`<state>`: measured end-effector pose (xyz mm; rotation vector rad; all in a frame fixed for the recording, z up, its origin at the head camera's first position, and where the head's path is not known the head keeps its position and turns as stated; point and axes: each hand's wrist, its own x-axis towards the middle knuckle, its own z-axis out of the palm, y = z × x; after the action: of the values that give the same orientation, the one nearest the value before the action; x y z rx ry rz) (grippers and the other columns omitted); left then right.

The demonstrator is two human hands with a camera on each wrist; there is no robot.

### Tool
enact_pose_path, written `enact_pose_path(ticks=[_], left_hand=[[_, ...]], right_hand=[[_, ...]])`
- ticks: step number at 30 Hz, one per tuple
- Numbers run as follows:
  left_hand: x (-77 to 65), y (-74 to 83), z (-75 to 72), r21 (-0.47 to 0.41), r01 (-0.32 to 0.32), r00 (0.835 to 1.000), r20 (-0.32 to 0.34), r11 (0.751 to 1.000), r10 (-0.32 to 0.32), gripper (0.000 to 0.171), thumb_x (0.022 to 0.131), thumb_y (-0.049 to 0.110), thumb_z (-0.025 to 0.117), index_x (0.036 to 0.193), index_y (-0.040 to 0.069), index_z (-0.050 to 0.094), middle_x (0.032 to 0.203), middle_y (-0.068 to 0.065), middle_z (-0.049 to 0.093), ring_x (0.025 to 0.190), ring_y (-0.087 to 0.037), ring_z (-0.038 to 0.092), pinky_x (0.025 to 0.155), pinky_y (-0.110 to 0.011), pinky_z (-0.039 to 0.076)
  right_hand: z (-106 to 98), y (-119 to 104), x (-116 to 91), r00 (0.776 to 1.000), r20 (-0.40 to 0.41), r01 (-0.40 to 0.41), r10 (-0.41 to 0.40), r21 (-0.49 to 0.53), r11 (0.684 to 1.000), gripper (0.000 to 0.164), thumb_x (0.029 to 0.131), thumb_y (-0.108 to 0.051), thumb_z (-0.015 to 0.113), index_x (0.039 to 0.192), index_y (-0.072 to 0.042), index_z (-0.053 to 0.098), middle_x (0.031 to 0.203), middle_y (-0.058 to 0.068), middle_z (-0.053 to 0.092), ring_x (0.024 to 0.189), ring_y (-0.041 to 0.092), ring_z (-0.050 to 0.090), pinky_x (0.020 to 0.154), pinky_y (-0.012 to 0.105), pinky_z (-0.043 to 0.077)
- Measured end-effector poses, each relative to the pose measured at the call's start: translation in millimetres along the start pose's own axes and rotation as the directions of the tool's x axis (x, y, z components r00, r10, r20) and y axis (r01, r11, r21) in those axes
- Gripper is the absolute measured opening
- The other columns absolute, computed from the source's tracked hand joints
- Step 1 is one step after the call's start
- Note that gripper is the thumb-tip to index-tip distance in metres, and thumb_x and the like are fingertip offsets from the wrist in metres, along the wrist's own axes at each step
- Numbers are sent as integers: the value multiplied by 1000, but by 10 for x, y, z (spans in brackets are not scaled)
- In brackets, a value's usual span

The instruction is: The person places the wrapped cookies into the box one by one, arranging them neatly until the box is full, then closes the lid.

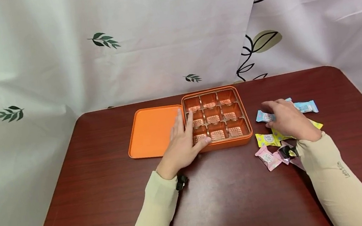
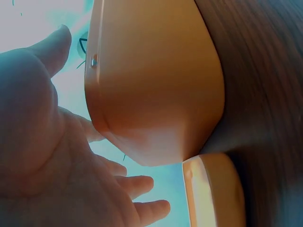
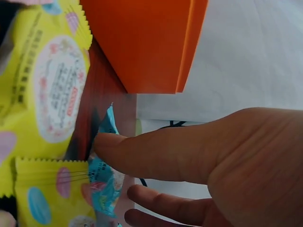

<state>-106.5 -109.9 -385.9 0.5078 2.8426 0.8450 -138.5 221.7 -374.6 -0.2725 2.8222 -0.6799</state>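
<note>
My left hand (image 1: pixel 181 147) is at the front left corner of an orange box (image 1: pixel 221 145) with a copper-coloured divided tray (image 1: pixel 214 119). Its fingers reach along the box's left side; its thumb extends over the front rim. In the left wrist view, the palm (image 2: pixel 61 156) faces the box wall (image 2: pixel 156 85), fingers spread. My right hand (image 1: pixel 288 118) is over wrapped candies at the right, with thumb and index finger on either side of a blue-wrapped candy (image 1: pixel 265 116). The right wrist view has the thumb (image 3: pixel 156 149) overlapping this blue candy (image 3: pixel 106 184); whether it is pinched cannot be told.
An orange lid (image 1: pixel 152 132) lies left of the box. Several yellow-wrapped candies (image 1: pixel 267 139) and pink-wrapped candies (image 1: pixel 268 158) lie near my right wrist. Another blue candy (image 1: pixel 306 107) is beyond the hand. A white patterned curtain (image 1: pixel 158 43) hangs behind the dark red table (image 1: pixel 110 198).
</note>
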Motion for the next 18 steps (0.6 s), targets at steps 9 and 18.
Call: enact_pose_path(ticks=[9,18], left_hand=[[0,23,32,18,-5,1000,30,1000,4,93,99,59,52,163,17,-2,166,-14,-19,154,-32,-10,120,-57,5],[7,32,70,27,22,999,35,999,-23,97,98,58,54,162,11,-1,166,-12,-20,153,-26,-12,120,-56,6]], right_hand=[[31,37,12,999,26,21,-20,-25,999,57,89,-1,68,141,8,48,134,36,46,127,54,39,99,66,38],[69,37,13,999,31,38,-36,-71,997,54,91,-2,67,139,10,49,133,36,48,124,56,41,99,66,38]])
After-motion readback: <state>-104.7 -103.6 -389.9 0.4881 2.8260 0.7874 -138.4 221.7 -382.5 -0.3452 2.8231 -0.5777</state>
